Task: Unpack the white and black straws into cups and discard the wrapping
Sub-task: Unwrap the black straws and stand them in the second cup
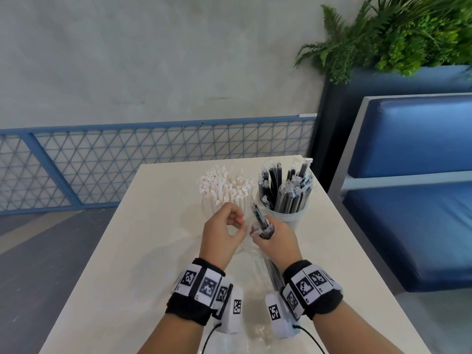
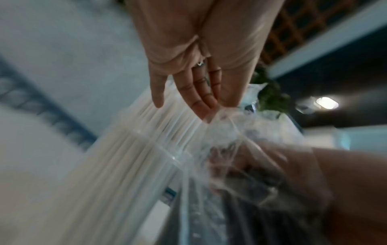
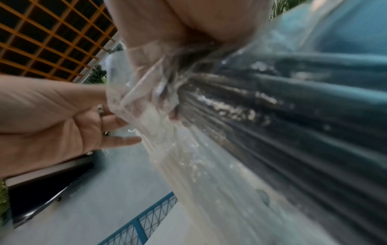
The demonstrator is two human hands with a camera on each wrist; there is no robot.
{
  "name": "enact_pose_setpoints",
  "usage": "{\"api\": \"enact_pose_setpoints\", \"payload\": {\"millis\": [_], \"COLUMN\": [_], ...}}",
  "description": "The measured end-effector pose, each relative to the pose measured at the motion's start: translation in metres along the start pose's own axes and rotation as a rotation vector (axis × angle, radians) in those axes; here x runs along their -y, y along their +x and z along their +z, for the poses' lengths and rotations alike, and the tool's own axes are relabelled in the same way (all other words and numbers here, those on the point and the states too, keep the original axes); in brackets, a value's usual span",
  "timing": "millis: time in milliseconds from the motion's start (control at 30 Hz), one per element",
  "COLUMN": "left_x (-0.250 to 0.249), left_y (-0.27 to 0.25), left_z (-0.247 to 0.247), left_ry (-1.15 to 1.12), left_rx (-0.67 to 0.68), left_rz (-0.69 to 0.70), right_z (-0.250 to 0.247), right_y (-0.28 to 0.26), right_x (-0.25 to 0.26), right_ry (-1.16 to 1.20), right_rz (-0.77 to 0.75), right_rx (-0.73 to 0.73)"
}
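wrapping (image 1: 258, 261): clear plastic, nearest me, hanging between both wrists.
right hand (image 1: 275, 241): I see it fisted round a few black straws (image 1: 260, 221) and the film.
left hand (image 1: 224, 233): fingers curled; it looks to pinch the film edge, I can't confirm.
step: I judge last black straws leaving the wrap.
next: strip film, drop straws in black cup (image 1: 288, 213).
count: two cups; white cup (image 1: 224, 190) full, straws too many to count.
table (image 1: 127, 251): carries both cups.

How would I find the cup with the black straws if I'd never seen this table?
Look at the far end of the pale table, near the blue bench. Two cups stand side by side there. The cup of black straws is the right one; its neighbour holds white straws.
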State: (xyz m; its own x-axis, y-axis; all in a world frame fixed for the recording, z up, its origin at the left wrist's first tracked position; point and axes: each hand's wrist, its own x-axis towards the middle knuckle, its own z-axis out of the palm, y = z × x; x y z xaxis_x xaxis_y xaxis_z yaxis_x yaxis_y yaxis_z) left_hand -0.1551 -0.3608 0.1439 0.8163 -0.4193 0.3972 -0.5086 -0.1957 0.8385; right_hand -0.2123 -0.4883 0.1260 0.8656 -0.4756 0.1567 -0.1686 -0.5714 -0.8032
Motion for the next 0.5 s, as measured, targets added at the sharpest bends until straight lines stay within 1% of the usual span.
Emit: {"api": "enact_pose_setpoints", "payload": {"millis": [67, 100, 133, 200, 267, 333, 433, 467, 500], "left_x": [-0.009, -0.013, -0.017, -0.02, -0.019, -0.015, -0.012, -0.01, -0.009], "left_y": [-0.001, -0.001, -0.001, 0.001, 0.004, 0.006, 0.005, 0.005, 0.005], "left_z": [0.0, 0.0, 0.001, 0.003, 0.005, 0.004, -0.001, -0.001, -0.002], "left_ry": [0.128, 0.183, 0.22, 0.264, 0.29, 0.253, 0.113, 0.036, -0.057], "left_rx": [0.105, 0.112, 0.082, -0.032, -0.108, -0.143, -0.162, -0.186, -0.215], "left_rz": [0.068, 0.099, 0.127, 0.186, 0.21, 0.177, 0.129, 0.079, -0.002], "right_z": [0.0, 0.001, 0.002, 0.005, 0.006, 0.005, 0.001, 0.0, -0.001], "right_y": [0.002, 0.002, 0.003, 0.003, 0.002, 0.003, 0.004, 0.005, 0.005], "right_x": [-0.002, -0.003, -0.004, -0.004, -0.003, -0.003, -0.005, -0.005, -0.006], "right_ry": [0.002, 0.002, -0.001, -0.01, -0.007, 0.006, -0.008, 0.008, 0.032], "right_rz": [0.015, 0.012, 0.002, -0.014, -0.003, 0.005, 0.001, 0.01, 0.02], "right_rx": [-0.004, -0.001, -0.005, -0.028, -0.032, -0.017, 0.009, 0.011, 0.01]}}
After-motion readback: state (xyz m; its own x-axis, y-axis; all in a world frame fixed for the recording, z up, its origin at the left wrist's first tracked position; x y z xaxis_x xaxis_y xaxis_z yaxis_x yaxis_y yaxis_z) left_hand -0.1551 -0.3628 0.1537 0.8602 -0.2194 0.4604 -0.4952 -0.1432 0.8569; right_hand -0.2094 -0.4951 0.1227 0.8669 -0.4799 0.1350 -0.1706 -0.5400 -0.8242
